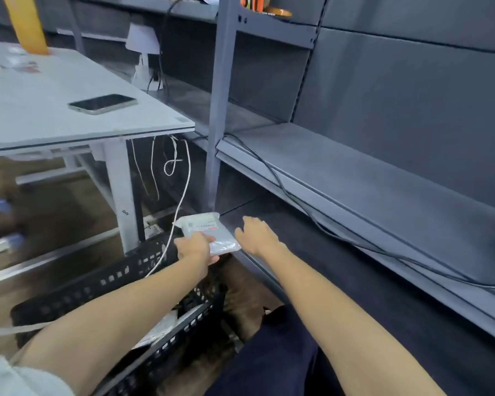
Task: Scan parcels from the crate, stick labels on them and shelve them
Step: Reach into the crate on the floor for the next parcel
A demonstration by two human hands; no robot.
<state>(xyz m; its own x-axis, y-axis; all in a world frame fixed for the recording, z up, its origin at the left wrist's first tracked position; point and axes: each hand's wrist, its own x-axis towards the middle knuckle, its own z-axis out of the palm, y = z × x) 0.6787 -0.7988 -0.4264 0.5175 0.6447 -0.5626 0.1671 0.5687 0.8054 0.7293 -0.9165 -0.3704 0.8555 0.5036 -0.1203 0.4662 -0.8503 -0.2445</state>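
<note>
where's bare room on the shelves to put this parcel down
The bottom shelf is bare to the right of the right hand. The shelf above is bare behind the black cable along its front edge. It is tightest at the upright post, where the left hand holds the parcel.

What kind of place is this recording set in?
Most likely a parcel sorting or stock room: grey metal shelving lines the wall, a black plastic crate sits on the floor, and the left hand holds a labelled poly-bag parcel at the lowest shelf.
</note>
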